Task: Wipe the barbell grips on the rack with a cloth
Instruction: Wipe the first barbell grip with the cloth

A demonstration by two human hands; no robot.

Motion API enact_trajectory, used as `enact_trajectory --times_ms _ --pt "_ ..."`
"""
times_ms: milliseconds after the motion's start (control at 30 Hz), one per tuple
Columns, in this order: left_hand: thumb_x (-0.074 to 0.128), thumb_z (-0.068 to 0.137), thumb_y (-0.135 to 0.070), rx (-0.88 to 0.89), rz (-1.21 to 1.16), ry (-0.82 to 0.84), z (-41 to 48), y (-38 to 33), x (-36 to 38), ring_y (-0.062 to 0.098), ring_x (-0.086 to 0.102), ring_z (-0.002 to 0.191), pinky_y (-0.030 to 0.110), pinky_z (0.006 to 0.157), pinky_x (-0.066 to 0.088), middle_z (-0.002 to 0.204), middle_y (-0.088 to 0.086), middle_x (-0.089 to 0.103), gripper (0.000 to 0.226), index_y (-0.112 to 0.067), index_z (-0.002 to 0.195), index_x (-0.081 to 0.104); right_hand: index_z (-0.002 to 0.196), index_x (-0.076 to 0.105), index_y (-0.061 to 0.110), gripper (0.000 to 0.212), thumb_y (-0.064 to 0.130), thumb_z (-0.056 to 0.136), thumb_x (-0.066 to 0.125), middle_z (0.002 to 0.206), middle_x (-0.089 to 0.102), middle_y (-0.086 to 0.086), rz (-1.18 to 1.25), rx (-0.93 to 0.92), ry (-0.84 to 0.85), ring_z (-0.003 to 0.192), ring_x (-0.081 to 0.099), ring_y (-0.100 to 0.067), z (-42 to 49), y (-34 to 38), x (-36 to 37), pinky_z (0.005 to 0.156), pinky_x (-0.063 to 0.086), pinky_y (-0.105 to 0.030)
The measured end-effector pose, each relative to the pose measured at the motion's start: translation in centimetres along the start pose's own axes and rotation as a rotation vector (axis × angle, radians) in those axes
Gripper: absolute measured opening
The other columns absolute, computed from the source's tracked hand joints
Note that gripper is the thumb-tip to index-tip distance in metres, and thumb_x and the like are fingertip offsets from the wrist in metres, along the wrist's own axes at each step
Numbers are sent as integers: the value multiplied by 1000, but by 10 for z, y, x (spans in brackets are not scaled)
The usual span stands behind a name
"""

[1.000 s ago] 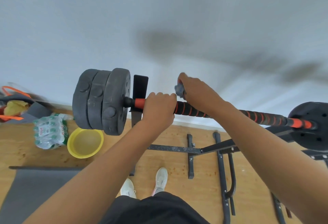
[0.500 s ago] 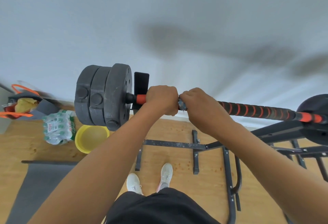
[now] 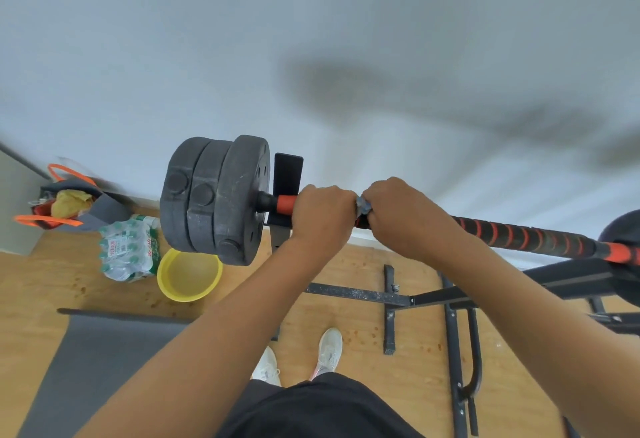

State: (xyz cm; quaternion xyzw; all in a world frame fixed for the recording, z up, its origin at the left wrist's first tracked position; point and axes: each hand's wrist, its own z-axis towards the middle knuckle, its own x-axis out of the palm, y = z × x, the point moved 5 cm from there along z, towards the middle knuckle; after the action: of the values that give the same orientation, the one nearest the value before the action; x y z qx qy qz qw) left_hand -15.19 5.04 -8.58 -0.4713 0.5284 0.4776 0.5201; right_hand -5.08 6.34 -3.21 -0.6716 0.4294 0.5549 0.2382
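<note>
While both fists sit side by side on the barbell [image 3: 519,235], the left hand [image 3: 320,212] is curled round the bar just inside its orange end, next to the stack of black weight plates [image 3: 214,198]. The right hand [image 3: 401,215] is wrapped round the striped black-and-orange grip with a small grey-blue cloth [image 3: 363,204] bunched under its fingers, a corner of it poking out between the two hands, which nearly touch. The bar lies across the black rack [image 3: 433,295], whose upright shows behind the left hand.

Down on the wooden floor [image 3: 346,313], a yellow bowl [image 3: 189,276] stands beneath the plates; what shows of its inside is plain yellow. Just beside it sits a shrink-wrapped pack of water bottles [image 3: 130,252]. Further left, by the wall, a grey bag with orange handles [image 3: 74,207] holds something yellow and something red; I cannot make out what they are.
</note>
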Motion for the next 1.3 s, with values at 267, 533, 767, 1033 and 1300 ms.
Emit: enact_trajectory --times_ms 267,533,767,1033,1300 --pt "60 87 -26 27 -113 330 23 8 -4 15 47 57 29 58 38 69 -4 53 20 -20 73 47 109 56 12 35 -1 88 32 107 56 -3 -336 -188 -159 105 48 -22 -24 25 5 78 32 -27" --pt "61 86 -30 -33 -97 -91 2 5 -1 19 42 56 35 69 30 61 -7 57 21 -25 70 48 74 46 17 19 6 89 45 80 54 0 -28 -3 -3 76 53 -20 8 -10 -10 62 46 -33" --pt "72 63 -11 -48 25 -147 1 1 2 18 26 43 28 55 21 49 -8 4 61 -24 55 13 67 44 12 32 17 98 39 73 48 -1 35 51 -10 70 49 -21 9 5 2 59 39 -32" --pt "63 89 -36 -27 -119 356 24 6 -4 16 51 60 29 63 41 69 -5 55 28 -21 72 47 97 51 14 14 5 89 44 100 58 -4 -90 -62 -183 103 49 -24 -21 15 15 80 45 -31" --pt "75 73 -75 -59 -140 161 10 6 -4 19 53 68 33 69 35 70 -8 53 56 -24 82 54 79 50 22 20 10 93 43 83 56 3 48 -13 -13 77 55 -19 -5 -14 -4 60 38 -30"
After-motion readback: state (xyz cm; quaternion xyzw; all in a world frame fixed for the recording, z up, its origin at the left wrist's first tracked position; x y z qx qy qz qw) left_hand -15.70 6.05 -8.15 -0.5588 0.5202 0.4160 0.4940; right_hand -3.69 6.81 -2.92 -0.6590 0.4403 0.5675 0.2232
